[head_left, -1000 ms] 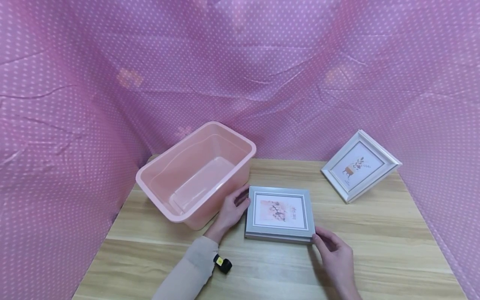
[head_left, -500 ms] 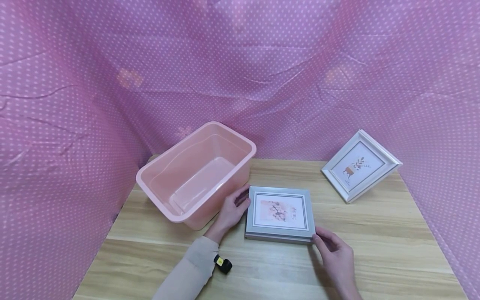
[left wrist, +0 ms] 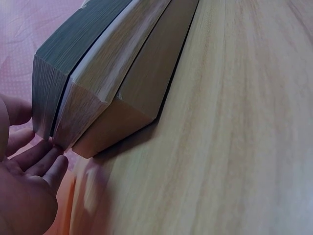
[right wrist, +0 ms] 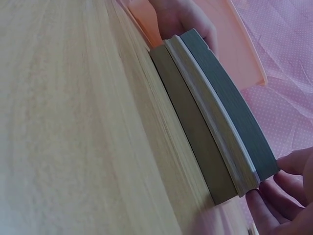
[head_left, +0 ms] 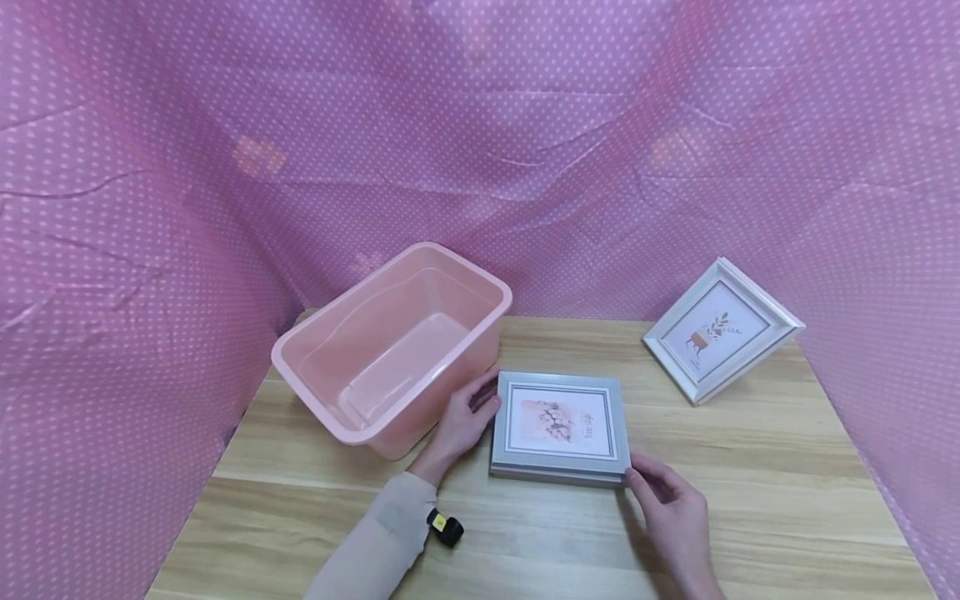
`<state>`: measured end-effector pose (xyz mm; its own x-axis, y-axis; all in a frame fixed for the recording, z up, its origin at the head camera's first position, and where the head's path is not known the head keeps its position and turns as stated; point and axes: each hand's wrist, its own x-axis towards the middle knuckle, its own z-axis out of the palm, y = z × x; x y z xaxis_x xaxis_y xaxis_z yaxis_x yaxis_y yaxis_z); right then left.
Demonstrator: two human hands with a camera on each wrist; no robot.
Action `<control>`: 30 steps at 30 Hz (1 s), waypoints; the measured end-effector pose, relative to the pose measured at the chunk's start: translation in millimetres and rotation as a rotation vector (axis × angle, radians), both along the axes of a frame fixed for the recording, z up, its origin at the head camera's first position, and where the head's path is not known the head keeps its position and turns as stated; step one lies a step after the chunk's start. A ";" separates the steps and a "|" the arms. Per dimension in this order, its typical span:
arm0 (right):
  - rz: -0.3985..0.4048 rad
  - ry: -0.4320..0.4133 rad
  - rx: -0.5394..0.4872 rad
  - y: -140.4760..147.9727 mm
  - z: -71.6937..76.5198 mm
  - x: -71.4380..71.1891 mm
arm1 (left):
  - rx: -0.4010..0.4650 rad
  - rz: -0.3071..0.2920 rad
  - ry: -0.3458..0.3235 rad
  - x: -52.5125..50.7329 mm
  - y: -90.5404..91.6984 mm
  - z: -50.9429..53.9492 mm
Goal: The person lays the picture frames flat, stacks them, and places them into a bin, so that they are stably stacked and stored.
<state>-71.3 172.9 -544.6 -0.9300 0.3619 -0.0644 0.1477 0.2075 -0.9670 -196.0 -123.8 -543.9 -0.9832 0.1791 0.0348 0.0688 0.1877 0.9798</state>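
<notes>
Your left hand [head_left: 463, 421], its arm slanting up in a pale sleeve [head_left: 378, 533], is loosely extended, fingertips touching the left end of a flat stack of picture frames [head_left: 558, 425] on the bench [head_left: 558, 546]. Your right hand [head_left: 673, 510], also ungripped, touches its near right corner. A pink tub [head_left: 401, 422] stands just left, beyond your wrist.

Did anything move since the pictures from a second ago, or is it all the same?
Nothing visibly changed. The left grip and right grip still touch the stacked frames, one on each side; nothing was picked up or let go. The pink tub and the white frame stayed put.
</notes>
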 end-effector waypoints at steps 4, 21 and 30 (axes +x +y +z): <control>-0.002 0.001 0.009 0.8 -0.7 -0.2 | -0.006 -0.002 -0.006 -0.1 0.6 -0.4; 0.007 -0.012 0.003 4.0 -3.3 0.3 | -0.022 0.003 -0.007 -1.1 3.5 -1.4; 0.029 -0.019 0.023 8.8 0.7 -1.5 | -0.074 0.074 0.053 3.6 4.3 2.4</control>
